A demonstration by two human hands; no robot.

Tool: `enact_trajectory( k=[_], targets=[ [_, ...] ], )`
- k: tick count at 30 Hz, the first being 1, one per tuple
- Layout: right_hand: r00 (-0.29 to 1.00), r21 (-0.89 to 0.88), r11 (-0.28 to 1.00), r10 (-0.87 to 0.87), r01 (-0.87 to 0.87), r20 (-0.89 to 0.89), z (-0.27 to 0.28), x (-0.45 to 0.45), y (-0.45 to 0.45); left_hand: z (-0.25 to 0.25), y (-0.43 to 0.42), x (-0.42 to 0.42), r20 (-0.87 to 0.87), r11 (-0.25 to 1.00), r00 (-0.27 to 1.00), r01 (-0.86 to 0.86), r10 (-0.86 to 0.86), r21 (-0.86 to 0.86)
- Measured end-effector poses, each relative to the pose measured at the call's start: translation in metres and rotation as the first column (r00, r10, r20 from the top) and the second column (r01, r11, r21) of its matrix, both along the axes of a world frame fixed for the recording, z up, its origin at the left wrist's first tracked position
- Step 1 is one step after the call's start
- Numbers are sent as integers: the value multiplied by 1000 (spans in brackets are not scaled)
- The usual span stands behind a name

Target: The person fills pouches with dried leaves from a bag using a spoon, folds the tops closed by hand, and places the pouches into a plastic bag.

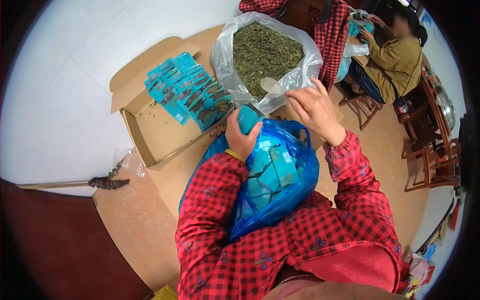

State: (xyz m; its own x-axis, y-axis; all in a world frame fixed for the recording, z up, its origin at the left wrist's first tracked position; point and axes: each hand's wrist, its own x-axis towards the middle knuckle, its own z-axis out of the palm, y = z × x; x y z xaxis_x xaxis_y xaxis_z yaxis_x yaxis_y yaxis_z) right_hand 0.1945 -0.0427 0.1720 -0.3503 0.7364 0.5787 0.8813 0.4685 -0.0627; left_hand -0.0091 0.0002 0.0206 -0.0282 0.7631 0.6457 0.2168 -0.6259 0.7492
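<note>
My left hand (241, 137) is closed around a small teal packet (248, 119), held above a blue plastic bag (305, 182) on my lap. Inside that bag lie several more teal packets (284, 165). My right hand (315, 107) grips a translucent plastic scoop (271, 85) by its handle. The scoop's bowl is over the near edge of a large clear bag (222, 65) of dried green tea leaves (267, 52). To the left, rows of filled teal packets (175, 90) stand in an open cardboard box (162, 127), their tops showing dark leaves.
Loose leaf crumbs are scattered in the box. At the upper right, a person in a brown jacket (400, 62) sits on a wooden stool (367, 107), handling teal packets. Wooden chairs (430, 162) stand at the right. A broom (110, 182) lies at the left.
</note>
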Motion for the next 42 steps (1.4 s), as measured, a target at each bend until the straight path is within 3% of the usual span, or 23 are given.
enact_trajectory(
  k=[6,7,8,10,15,17,20,22,25,28,32,37,40,42],
  targets=[
    [990,-82,994,-88,79,-111,-32,9,74,77,9,23,106,990,986,135,-130,-41],
    [983,-185,981,-84,54,-163,-40,8,92,80,14,28,99,990,986,135,-131,-33],
    [973,-282,959,-84,21,-215,-47,7,105,83,19,34,102,987,988,129,-119,-100],
    [979,-257,965,-105,58,-175,-58,0,118,88,31,45,108,966,990,118,-95,-230],
    [966,-226,943,-258,246,-28,-60,3,140,43,45,57,160,963,987,40,3,-267],
    [953,-235,926,-303,296,8,-61,11,147,27,40,53,62,979,998,-18,31,-205],
    [953,-69,955,-294,289,-74,-62,18,147,15,35,48,-9,988,999,-50,49,-149],
    [957,-87,963,-265,256,-115,-62,18,139,12,32,46,-53,996,997,-54,51,-64],
    [959,-102,977,-204,187,-195,-53,16,118,12,32,44,-36,995,999,-44,41,-92],
    [930,-251,961,-193,115,-312,-41,12,93,14,35,42,-28,992,999,-43,40,-115],
    [913,-317,948,-158,34,-377,-23,18,71,14,36,40,-30,989,999,-46,42,-137],
    [951,-331,939,-182,92,-252,-6,14,56,16,37,37,-47,990,999,-16,9,-137],
    [995,-124,987,-96,98,27,0,7,50,16,38,37,-56,990,998,7,-15,-141],
    [994,-101,993,-43,53,100,4,1,49,16,39,36,-62,988,997,36,-46,-153]
  ],
)
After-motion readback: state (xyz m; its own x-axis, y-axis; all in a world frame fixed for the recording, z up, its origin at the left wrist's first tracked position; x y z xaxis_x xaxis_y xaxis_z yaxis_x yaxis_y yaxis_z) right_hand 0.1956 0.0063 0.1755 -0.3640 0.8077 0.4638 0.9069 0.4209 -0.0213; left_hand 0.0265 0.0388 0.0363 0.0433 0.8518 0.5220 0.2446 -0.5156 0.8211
